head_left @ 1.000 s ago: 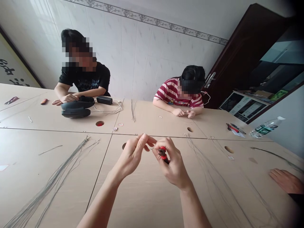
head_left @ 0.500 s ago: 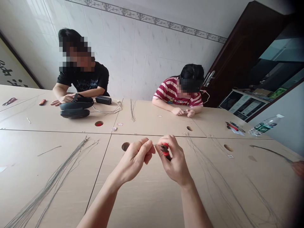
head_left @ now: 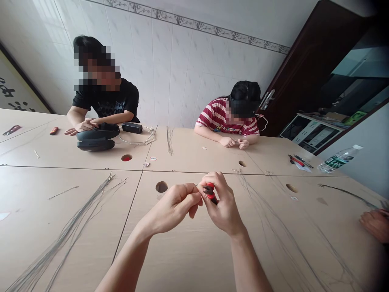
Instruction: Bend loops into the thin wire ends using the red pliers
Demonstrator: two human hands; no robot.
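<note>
My right hand (head_left: 221,205) is closed round a small pair of red-handled pliers (head_left: 210,191), their dark jaws pointing left. Pressed close beside it, my left hand (head_left: 178,205) is pinched shut, its fingertips meeting those of the right. A tiny bit of thin wire or a small fitting (head_left: 196,185) shows at the fingertips, too small to make out. Left of my hands lies a bundle of thin grey wires (head_left: 86,213) with small metal ends. More loose wires (head_left: 273,219) spread over the table on the right.
Across the table (head_left: 182,259) sit a person in a black shirt (head_left: 114,101) and one in a striped shirt (head_left: 209,117). A black case (head_left: 97,140), a bottle (head_left: 338,160) and other pliers (head_left: 296,161) stand around. Another person's hand (head_left: 375,223) rests at right.
My left hand has moved slightly right and now meets my right hand, closing the small gap. The other person's hand at the right edge has come further into view.
</note>
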